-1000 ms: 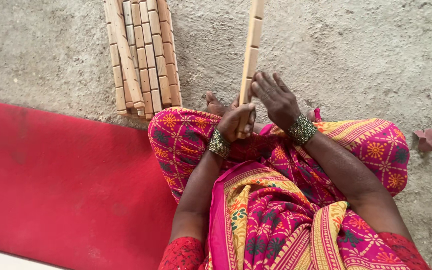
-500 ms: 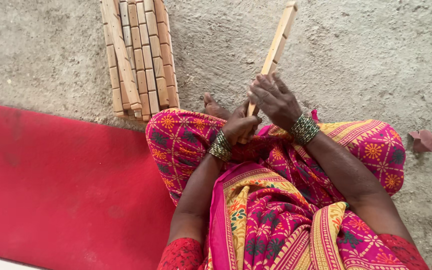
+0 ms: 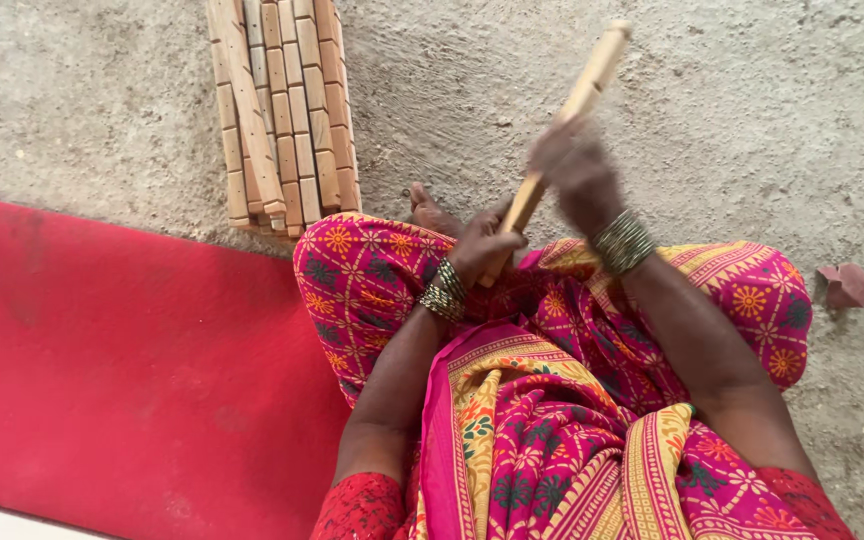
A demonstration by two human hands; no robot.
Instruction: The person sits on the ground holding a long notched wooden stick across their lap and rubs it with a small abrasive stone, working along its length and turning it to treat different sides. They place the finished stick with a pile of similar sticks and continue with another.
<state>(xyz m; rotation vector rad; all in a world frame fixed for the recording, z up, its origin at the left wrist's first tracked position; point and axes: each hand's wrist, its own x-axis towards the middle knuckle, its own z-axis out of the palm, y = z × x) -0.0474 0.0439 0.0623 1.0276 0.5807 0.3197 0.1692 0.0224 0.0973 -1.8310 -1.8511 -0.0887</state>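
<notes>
Our left hand is shut tight around the low end of a long wooden stick. It rests on our lap, just above the pink patterned cloth on our knees. Our right hand sits higher on the same stick, about at its middle. It looks blurry, so we cannot tell if its fingers are wrapped round the stick or only pressed flat on it. The stick leans up and away from us, and its far end hangs over the grey floor.

We think we are working along this one stick, with the low hand holding it and the high hand rubbing or sliding on it. For the next move, the low hand would need a firm hold so the stick does not wobble, and the high hand would need to stay on the wood.

To the left, well apart from the hands, a pile of notched wooden sticks lies on the floor. A red mat lies beside our left knee. A small reddish stone sits off to the right.
</notes>
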